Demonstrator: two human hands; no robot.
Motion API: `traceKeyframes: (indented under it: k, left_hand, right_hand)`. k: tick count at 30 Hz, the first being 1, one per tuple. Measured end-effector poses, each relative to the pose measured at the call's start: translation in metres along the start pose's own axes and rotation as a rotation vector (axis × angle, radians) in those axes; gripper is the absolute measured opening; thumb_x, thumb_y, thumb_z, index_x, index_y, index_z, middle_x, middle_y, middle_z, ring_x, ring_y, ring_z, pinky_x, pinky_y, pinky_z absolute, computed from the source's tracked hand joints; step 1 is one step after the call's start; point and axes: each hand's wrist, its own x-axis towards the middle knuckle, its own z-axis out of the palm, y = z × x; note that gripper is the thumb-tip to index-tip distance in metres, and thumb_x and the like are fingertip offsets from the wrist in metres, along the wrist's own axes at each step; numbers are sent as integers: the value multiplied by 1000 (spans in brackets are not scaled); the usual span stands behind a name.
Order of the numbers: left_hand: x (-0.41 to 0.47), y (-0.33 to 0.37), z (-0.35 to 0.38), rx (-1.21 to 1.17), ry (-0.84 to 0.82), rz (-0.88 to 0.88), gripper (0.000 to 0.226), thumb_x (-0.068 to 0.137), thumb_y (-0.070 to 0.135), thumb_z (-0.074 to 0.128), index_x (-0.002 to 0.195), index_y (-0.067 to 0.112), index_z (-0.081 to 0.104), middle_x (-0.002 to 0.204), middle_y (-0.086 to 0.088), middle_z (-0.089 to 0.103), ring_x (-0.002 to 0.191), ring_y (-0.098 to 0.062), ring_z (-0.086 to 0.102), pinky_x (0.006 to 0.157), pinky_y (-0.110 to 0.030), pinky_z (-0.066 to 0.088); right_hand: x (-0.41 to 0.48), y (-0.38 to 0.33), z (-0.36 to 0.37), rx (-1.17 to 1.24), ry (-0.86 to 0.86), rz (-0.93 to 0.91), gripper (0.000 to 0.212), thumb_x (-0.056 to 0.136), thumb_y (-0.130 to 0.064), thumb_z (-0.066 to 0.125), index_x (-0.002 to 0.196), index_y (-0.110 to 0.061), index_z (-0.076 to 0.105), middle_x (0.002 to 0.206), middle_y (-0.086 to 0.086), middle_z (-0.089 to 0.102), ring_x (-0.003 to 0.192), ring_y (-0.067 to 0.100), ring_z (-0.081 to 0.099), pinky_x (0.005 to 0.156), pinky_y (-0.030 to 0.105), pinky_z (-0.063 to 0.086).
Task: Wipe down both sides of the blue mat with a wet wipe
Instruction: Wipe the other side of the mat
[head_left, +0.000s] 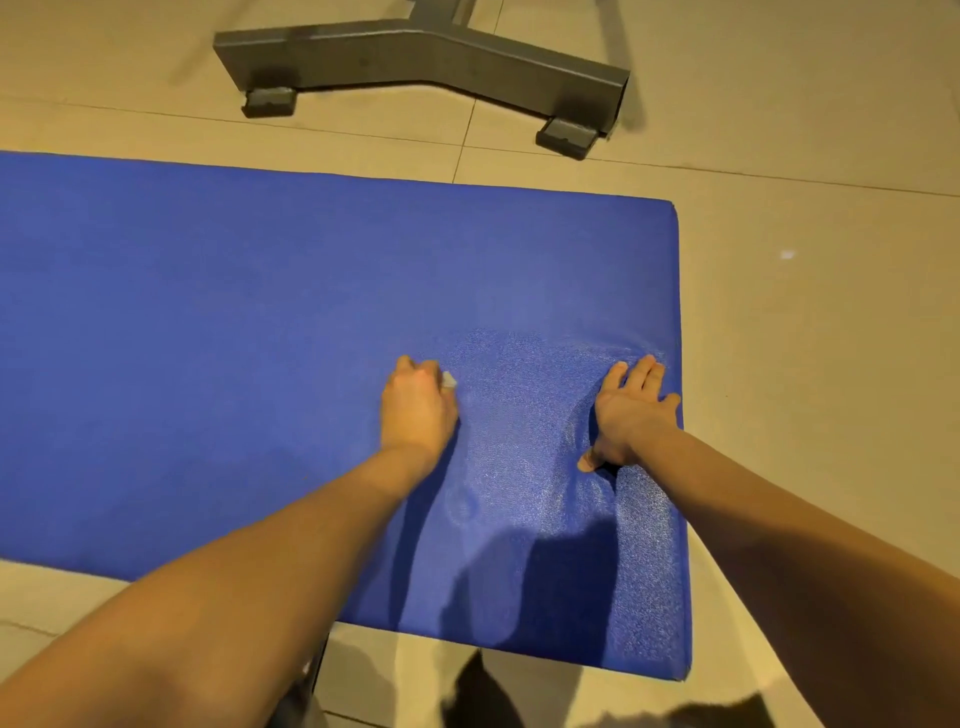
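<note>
The blue mat (260, 322) lies flat on the tiled floor and fills the middle of the view, its right end near my hands. My left hand (418, 408) is curled over a white wet wipe (449, 381), of which only a small corner shows past the knuckles, and presses it on the mat. My right hand (631, 413) lies flat on the mat by its right edge, fingers straight and spread, thumb pointing back. A damp, shinier patch (524, 415) spreads on the mat between and around both hands.
A grey metal stand base (415, 60) with two rubber feet sits on the floor beyond the mat's far edge. Beige floor tiles (821, 364) surround the mat. A small white speck (787, 254) lies on the floor at the right.
</note>
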Motion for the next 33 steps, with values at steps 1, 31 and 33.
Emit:
traceKeyframes:
  k: [1,31,33]
  left_hand:
    - [-6,12,7,-35,-23,21,22,98,18,55,92,4,70,104,-19,57,82,-38,60,77,-43,49]
    - [-72,68,48,-139,-158,115,14,95,9,56,108,8,63,108,-16,62,94,-36,60,79,-45,45]
    - [-71,71,46,-78,-194,178,14,96,10,54,108,9,62,108,-15,61,94,-36,60,78,-44,45]
  right_hand:
    - [0,0,0,0,0,-2,154,62,-67,85,153,5,-17,158,36,-19,148,53,-11,117,67,19]
    - [1,0,-1,15,-36,17,154,64,-67,83,153,3,-21,158,34,-22,148,52,-14,118,66,16]
    - [2,-1,-1,16,-34,18,154,63,-66,84,153,3,-21,158,35,-22,148,53,-15,118,66,16]
